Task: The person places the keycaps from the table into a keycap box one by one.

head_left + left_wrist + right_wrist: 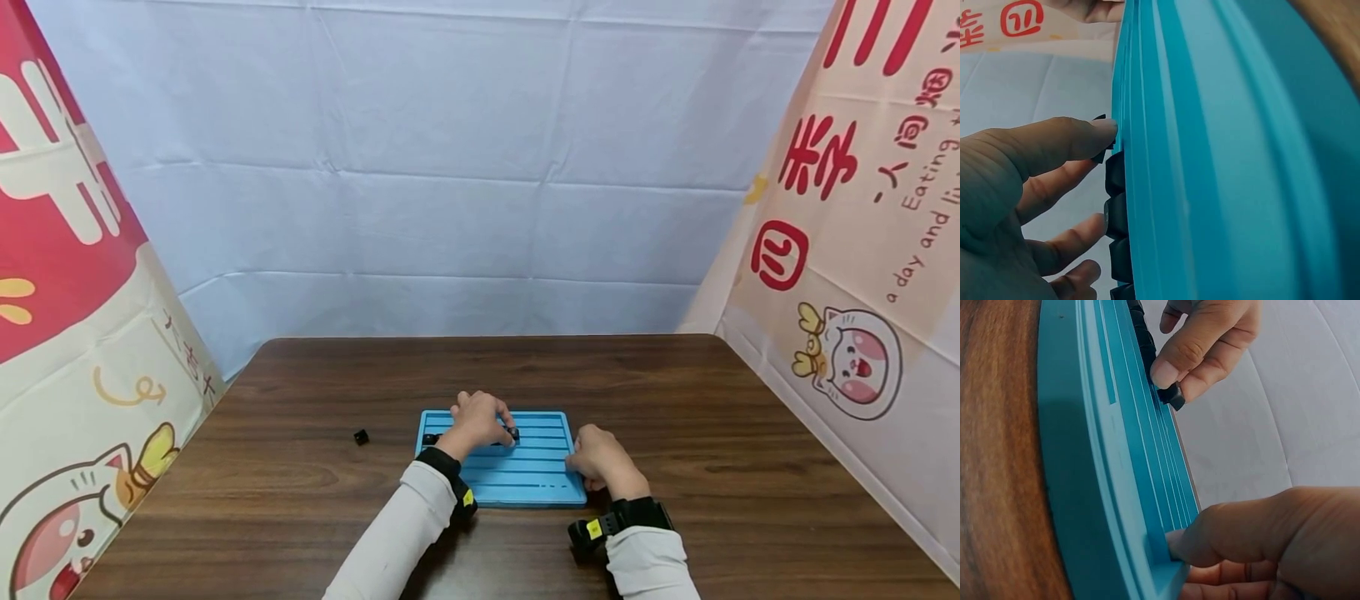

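Observation:
A blue ridged tray (517, 492) lies on the table. My left hand (477, 423) is over its far part and pinches a small black keycap (1174, 397) between thumb and index finger, at one of the tray's slots. Several black keycaps (1120, 214) stand in a row beside the held one, seen in the left wrist view; from the head, my hand covers most of them. At the tray's right edge, my right hand (602, 460) grips the rim, its thumb (1194, 544) on the inner side and the other fingers outside.
One loose black keycap (362, 437) rests on the brown wooden table (300, 508), left of the tray. A pale cloth (450, 208) hangs behind the table, with printed cloths (847, 250) at both sides.

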### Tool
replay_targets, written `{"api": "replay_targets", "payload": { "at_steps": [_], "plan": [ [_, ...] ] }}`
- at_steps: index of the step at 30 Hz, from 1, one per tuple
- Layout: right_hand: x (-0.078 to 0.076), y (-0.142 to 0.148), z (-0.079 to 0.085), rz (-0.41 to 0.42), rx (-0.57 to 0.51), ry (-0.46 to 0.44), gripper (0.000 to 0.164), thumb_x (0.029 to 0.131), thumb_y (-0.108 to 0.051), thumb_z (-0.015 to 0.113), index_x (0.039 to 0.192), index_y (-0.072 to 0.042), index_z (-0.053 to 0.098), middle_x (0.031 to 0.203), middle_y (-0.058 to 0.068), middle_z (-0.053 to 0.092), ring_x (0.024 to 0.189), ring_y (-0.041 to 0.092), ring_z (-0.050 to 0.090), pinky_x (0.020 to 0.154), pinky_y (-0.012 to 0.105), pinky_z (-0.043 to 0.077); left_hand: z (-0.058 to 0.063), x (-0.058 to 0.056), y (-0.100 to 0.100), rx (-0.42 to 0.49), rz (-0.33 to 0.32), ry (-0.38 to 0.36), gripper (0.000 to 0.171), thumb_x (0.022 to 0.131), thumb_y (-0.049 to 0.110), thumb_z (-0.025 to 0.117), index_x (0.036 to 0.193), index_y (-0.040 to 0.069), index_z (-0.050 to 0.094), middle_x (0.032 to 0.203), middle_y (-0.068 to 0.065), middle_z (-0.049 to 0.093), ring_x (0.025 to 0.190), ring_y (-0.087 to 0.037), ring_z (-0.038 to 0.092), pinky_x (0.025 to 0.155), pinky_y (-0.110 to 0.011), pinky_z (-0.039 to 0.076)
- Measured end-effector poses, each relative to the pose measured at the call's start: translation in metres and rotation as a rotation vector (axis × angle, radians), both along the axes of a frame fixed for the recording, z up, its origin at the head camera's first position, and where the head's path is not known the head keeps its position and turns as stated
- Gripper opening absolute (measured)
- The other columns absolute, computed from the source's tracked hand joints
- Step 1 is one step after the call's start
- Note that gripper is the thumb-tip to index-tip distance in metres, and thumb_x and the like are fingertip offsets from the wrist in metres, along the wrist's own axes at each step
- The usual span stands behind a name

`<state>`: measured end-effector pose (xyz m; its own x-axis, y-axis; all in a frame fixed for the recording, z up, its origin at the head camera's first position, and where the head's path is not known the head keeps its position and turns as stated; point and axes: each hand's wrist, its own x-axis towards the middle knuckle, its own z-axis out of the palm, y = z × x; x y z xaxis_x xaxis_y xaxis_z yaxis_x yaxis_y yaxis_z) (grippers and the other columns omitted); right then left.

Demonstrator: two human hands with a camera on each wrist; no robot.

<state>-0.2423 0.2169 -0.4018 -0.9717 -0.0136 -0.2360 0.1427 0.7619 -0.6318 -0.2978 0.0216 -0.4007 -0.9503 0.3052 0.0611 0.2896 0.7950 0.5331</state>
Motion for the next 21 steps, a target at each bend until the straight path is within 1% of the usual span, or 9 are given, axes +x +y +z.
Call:
{"api": "replay_targets", "payload": {
  "at_steps": [7, 15, 21],
  "plan": [
    [0.0001, -0.0001, -0.0015, 0.0, 0.005, 0.004, 0.026, 0.084, -0.001, 0.061, 0.064, -0.004, 0.045, 0.057, 0.013, 0.052, 0.047, 0.022, 0.054, 0.043, 0.03, 0.046, -0.0022, 0.0, 0.0028, -0.043, 0.007, -0.006, 0.019, 0.067, 0.018, 0.085, 0.064, 0.023, 0.067, 0.096, -0.001, 0.055, 0.091, -0.027, 0.032, 0.074, -0.042, 0.025],
    [0.0005, -0.0008, -0.0019, -0.002, -0.001, 0.018, 0.029, 0.084, -0.001, 0.06, 0.061, -0.006, 0.044, 0.055, 0.013, 0.052, 0.047, 0.022, 0.054, 0.042, 0.029, 0.045, -0.0034, 0.0004, 0.0037, -0.069, 0.013, 0.004, 0.019, 0.068, 0.019, 0.085, 0.063, 0.023, 0.066, 0.098, -0.003, 0.053, 0.089, -0.026, 0.032, 0.074, -0.041, 0.025],
    [0.0017, 0.0004, -0.0011, 0.003, 0.001, 0.023, 0.031, 0.084, 0.0, 0.06, 0.059, -0.007, 0.042, 0.054, 0.011, 0.049, 0.046, 0.022, 0.054, 0.043, 0.03, 0.045, -0.0034, -0.0006, 0.0035, -0.078, 0.011, -0.009, 0.023, 0.068, 0.019, 0.085, 0.061, 0.022, 0.063, 0.097, -0.002, 0.051, 0.089, -0.026, 0.032, 0.073, -0.041, 0.025]
  ]
}}
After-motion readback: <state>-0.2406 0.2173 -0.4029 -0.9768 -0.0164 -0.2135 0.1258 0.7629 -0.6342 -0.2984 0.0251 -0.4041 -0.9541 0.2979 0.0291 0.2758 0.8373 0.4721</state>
